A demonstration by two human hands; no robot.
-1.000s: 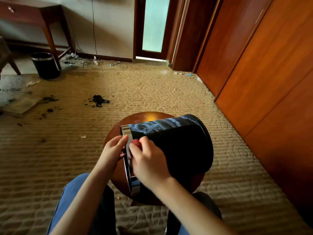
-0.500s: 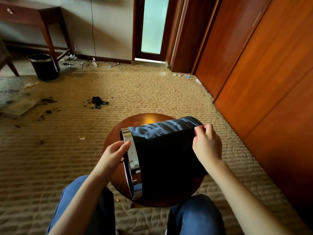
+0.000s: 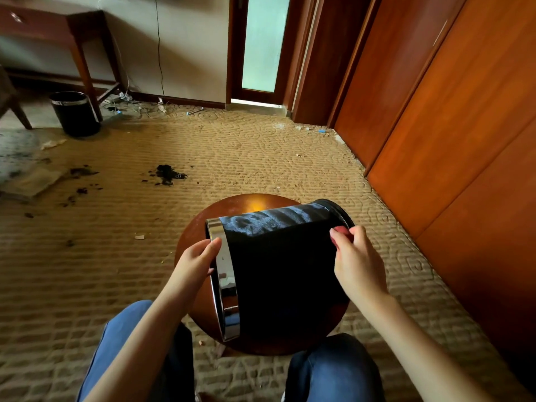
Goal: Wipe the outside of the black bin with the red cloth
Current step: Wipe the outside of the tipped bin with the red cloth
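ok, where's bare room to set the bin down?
Carpet between the stool and the wardrobe doors is bare; so is the strip left of the stool, bar one scrap. Stool top: only a crescent behind the black bin. Crowded: dark debris, second bin and cables far left.

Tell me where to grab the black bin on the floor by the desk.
Probably best: grip the chrome rim of the floor bin from above, on its near-left side. It stands upright with its open mouth up, so fingers can hook over the rim; the desk leg crowds its right side.
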